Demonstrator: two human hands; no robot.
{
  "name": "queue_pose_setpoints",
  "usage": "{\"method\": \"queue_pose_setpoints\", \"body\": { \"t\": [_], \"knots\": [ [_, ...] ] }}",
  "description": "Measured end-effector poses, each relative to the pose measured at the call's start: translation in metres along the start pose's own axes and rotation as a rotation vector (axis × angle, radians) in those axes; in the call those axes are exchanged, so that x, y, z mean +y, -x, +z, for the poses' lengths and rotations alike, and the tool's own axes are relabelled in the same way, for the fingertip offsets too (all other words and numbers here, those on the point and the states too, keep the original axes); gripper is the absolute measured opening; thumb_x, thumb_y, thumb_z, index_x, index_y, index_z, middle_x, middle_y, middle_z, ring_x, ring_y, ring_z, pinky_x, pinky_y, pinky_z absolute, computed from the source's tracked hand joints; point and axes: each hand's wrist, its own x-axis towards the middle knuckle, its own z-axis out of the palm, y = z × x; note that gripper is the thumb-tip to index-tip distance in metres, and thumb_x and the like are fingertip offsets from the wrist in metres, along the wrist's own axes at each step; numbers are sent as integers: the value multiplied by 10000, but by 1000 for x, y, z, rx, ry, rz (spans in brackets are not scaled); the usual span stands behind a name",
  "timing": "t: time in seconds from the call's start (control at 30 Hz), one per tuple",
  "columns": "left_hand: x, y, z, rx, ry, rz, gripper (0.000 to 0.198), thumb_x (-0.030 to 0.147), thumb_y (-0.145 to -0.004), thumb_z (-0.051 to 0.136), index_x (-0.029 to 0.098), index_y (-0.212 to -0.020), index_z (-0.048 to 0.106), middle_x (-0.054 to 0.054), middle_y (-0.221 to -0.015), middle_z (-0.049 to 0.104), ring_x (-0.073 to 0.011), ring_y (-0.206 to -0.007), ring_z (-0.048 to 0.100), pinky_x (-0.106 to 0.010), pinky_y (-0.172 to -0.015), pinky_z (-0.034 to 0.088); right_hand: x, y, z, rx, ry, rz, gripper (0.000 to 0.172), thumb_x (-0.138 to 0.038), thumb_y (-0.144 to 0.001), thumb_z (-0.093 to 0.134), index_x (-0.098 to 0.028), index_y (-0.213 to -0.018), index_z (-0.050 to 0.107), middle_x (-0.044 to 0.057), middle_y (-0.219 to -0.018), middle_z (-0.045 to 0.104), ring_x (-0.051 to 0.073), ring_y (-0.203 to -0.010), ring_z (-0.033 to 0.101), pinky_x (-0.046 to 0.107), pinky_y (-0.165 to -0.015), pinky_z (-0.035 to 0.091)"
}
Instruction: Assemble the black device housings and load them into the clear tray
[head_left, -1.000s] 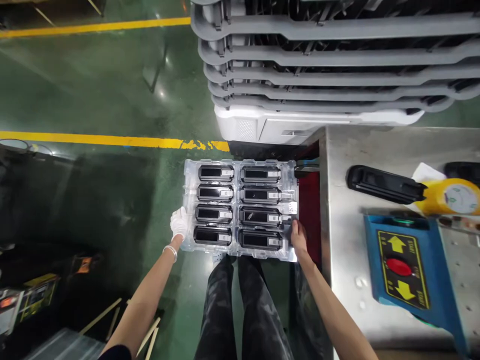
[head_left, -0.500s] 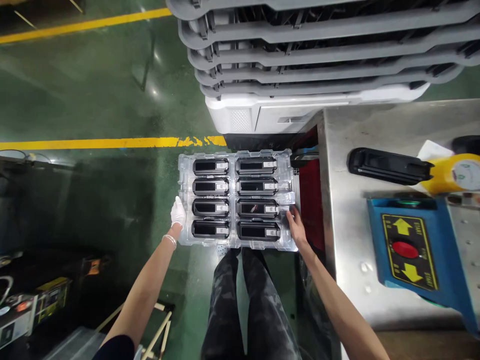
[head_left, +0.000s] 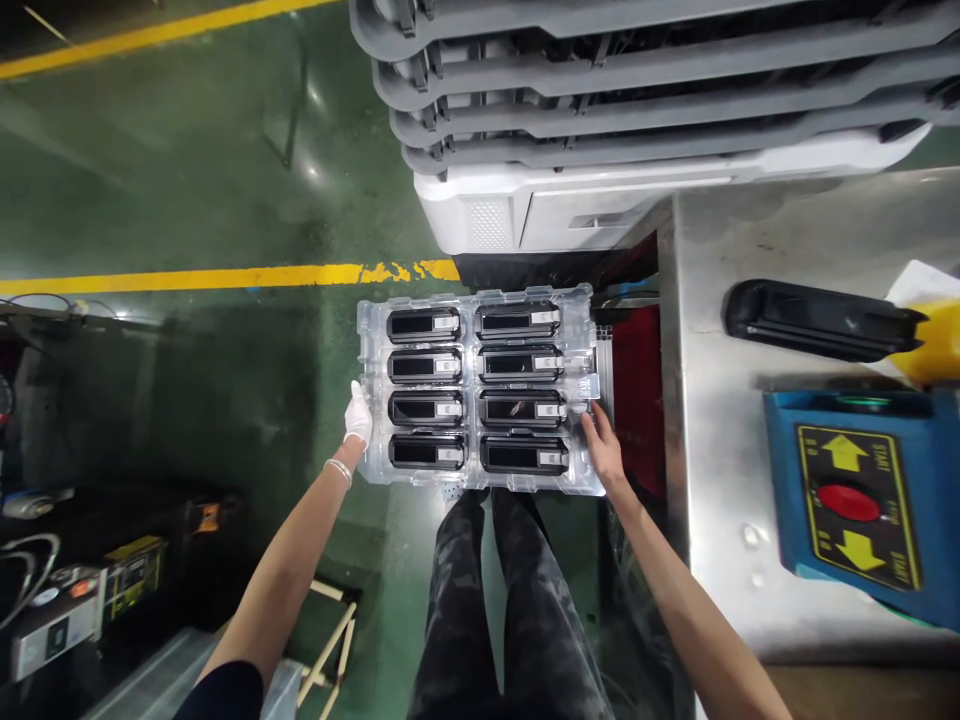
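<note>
I hold a clear plastic tray (head_left: 471,300) level in front of me, above my legs and the green floor. It carries several black cartridges (head_left: 424,365) with white labels, set in two columns. My left hand (head_left: 358,417), in a white glove, grips the tray's left edge near its front corner. The tray's right edge is gripped by my bare right hand (head_left: 602,452), beside the red gap next to the metal table.
A stack of grey trays on a white base (head_left: 570,215) stands just beyond the clear tray. To the right is a steel table (head_left: 720,400) with a long black part (head_left: 817,320), yellow tape (head_left: 941,340) and a blue button box (head_left: 855,500). Boxes and cables lie on the floor at left.
The clear tray has shifted a little away from me toward the grey stack, both hands still on its edges. My view has drifted slightly left, so the table sits further right.
</note>
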Motion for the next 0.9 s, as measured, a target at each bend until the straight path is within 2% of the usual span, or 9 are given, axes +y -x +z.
{"method": "queue_pose_setpoints", "body": {
  "t": [0.17, 0.33, 0.53, 0.77, 0.9],
  "knots": [
    [12, -7, 10, -37, 162, -44, 604, 672, -1080, 431, 148, -1188, 712, -111, -1149, 757, -218, -1013, 736, -460, -980, 601, -3, -3, -6, 25, 5, -19, 538, -546, -1081, 608, -193, -1487, 597, 153, -1575, 550, 347, -1482, 490, 634, -1268, 324],
    [15, -10, 14, -42, 176, -34, 548, 622, -1085, 479, 135, -1162, 718, -99, -1103, 761, -214, -982, 739, -454, -962, 607, -8, -14, -13, 40, 3, -64, 530, -565, -1098, 567, -193, -1474, 607, 150, -1576, 551, 341, -1495, 476, 632, -1278, 303],
    [7, 7, 8, -5, 114, 111, 321, 427, -1074, 604, 157, -1214, 704, -113, -1277, 727, -239, -1162, 702, -482, -1065, 573, -8, -11, -12, 61, 21, -64, 519, -566, -1091, 583, -191, -1448, 627, 148, -1553, 571, 338, -1475, 499, 632, -1271, 320],
    [6, 22, -6, -35, 31, 228, 264, 357, -1036, 669, 150, -1198, 696, -89, -1182, 736, -234, -1089, 709, -479, -1030, 584, -3, 1, -19, 72, 67, -89, 591, -650, -1069, 564, -186, -1426, 649, 156, -1507, 614, 328, -1441, 540, 617, -1267, 335],
    [-9, 29, -8, -14, 13, 264, 272, 366, -1015, 686, 152, -1184, 692, -90, -1183, 735, -239, -1089, 707, -468, -1011, 595, 6, 6, -21, 101, 101, -99, 753, -778, -1015, 511, -157, -1417, 654, 182, -1495, 624, 335, -1434, 550, 614, -1265, 342]
  ]
}}
